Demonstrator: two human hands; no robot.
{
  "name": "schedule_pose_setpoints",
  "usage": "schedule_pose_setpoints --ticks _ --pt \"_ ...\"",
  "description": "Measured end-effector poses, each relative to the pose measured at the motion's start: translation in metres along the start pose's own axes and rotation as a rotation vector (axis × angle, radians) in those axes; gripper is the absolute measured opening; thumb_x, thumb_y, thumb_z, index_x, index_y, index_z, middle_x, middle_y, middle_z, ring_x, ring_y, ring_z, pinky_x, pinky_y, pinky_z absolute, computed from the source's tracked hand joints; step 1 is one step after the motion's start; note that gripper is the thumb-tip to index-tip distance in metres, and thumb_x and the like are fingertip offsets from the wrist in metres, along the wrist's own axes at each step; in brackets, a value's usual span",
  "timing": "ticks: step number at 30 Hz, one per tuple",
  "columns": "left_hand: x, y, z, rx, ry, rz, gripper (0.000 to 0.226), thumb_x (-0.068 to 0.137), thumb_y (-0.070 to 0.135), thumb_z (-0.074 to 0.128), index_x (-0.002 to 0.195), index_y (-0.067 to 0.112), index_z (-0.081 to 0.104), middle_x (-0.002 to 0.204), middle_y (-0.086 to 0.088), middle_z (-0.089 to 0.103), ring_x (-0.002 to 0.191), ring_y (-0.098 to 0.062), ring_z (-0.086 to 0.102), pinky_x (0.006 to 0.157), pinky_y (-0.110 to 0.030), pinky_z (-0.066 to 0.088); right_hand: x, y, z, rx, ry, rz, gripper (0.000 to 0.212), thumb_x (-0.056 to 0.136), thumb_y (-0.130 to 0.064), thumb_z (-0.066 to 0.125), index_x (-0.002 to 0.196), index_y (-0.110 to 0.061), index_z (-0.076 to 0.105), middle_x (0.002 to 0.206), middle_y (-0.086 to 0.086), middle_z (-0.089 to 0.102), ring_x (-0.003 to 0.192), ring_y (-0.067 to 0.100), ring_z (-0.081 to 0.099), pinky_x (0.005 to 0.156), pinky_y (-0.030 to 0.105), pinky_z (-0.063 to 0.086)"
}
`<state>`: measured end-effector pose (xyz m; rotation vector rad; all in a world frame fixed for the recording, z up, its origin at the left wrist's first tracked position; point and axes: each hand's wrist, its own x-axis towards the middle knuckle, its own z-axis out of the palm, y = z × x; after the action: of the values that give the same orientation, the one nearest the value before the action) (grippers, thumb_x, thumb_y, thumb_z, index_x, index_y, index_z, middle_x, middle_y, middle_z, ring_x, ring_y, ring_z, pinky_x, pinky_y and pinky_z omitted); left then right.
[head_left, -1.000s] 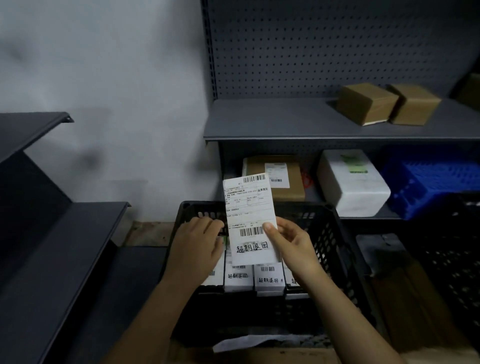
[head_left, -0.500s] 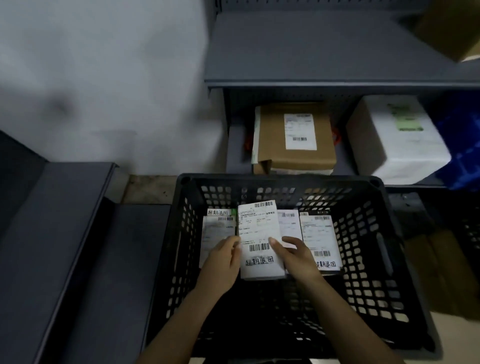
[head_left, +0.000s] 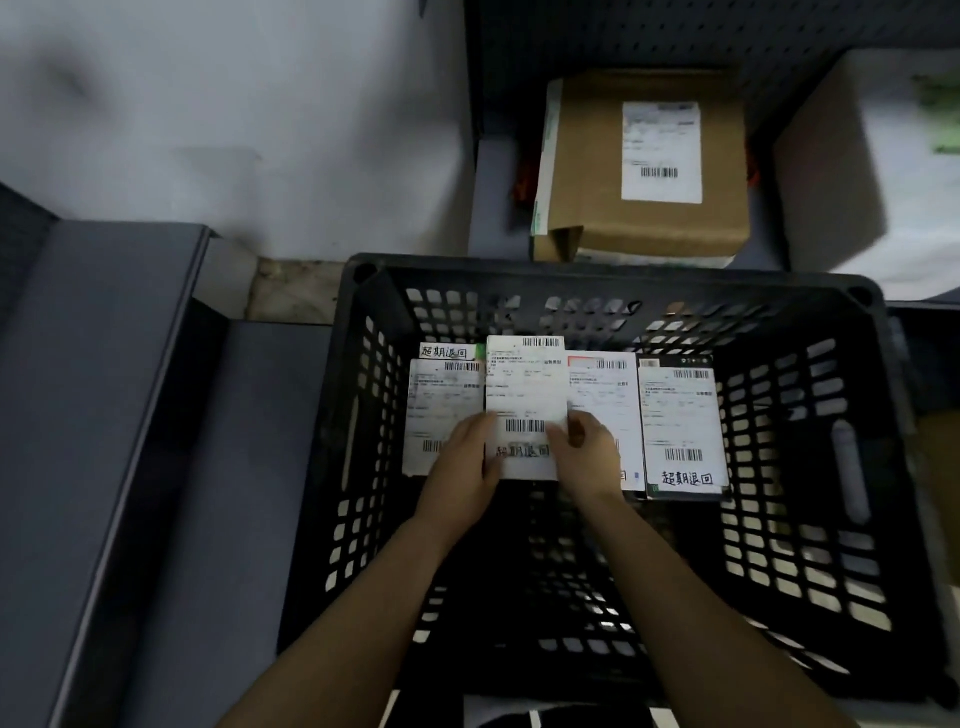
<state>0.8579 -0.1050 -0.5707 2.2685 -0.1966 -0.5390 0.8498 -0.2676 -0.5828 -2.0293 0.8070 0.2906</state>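
Observation:
A black perforated plastic crate (head_left: 852, 519) stands in front of me. Inside it, several flat white labelled packages lie side by side in a row against the far wall. Both my hands are down in the crate on one white labelled package (head_left: 524, 395), second from the left. My left hand (head_left: 465, 462) grips its lower left edge and my right hand (head_left: 587, 452) pinches its lower right edge with the thumb on the label. Neighbouring packages lie to its left (head_left: 441, 405) and right (head_left: 680, 426).
A brown cardboard box (head_left: 644, 166) with a white label sits on the low shelf behind the crate, a white box (head_left: 862, 171) beside it at the right. Grey metal shelving (head_left: 104, 389) runs along the left. A grey wall (head_left: 234, 114) stands behind.
Both hands have lowered the labelled package from above the crate down into the row of packages. My view has tilted further down into the crate.

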Motion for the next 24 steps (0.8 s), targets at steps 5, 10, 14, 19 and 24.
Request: schedule_pose_setpoints --ticks 5,10,14,19,24 --pt "-0.001 -0.001 -0.005 0.139 0.001 0.013 0.051 0.095 0.017 0.054 0.143 0.013 0.041 0.142 -0.001 0.043 0.128 -0.016 0.042 0.104 -0.022 0.033 -0.008 -0.006 -0.007 -0.106 -0.006 -0.100 0.037 0.090 -0.024 0.066 0.122 -0.007 0.059 0.113 0.011 0.059 0.099 0.027 0.059 0.085 0.033 0.047" --pt "-0.018 0.020 -0.028 0.398 0.164 0.137 0.033 0.089 0.021 0.058 0.122 0.013 0.058 0.109 -0.004 0.059 0.100 -0.023 0.054 0.081 -0.035 0.045 -0.032 -0.020 -0.039 -0.263 -0.063 -0.358 0.033 0.091 -0.018 0.063 0.123 -0.010 0.059 0.119 0.009 0.055 0.110 0.024 0.054 0.094 0.030 0.043" --pt "-0.047 0.048 -0.045 0.553 0.293 0.214 0.027 0.085 0.027 0.046 0.102 0.013 0.062 0.088 -0.003 0.059 0.080 -0.025 0.057 0.064 -0.034 0.045 -0.049 -0.037 -0.068 -0.395 -0.105 -0.623 0.023 0.090 -0.016 0.063 0.112 -0.011 0.063 0.108 0.007 0.060 0.108 0.024 0.053 0.090 0.031 0.041" --pt "-0.098 0.078 -0.046 0.728 0.475 0.185 0.023 0.083 0.026 0.050 0.097 0.014 0.065 0.082 -0.002 0.059 0.073 -0.025 0.056 0.058 -0.034 0.042 -0.077 -0.060 -0.091 -0.476 -0.167 -0.999 0.014 0.089 -0.015 0.064 0.103 -0.012 0.064 0.101 0.006 0.059 0.102 0.027 0.053 0.086 0.034 0.041" --pt "-0.164 0.102 -0.048 0.797 0.685 0.035 0.017 0.087 0.028 0.058 0.096 0.016 0.065 0.082 -0.001 0.057 0.076 -0.022 0.054 0.064 -0.034 0.040 -0.119 -0.083 -0.088 -0.442 -0.263 -1.308 0.015 0.082 -0.010 0.069 0.096 -0.011 0.065 0.095 0.008 0.061 0.091 0.030 0.056 0.077 0.039 0.047"
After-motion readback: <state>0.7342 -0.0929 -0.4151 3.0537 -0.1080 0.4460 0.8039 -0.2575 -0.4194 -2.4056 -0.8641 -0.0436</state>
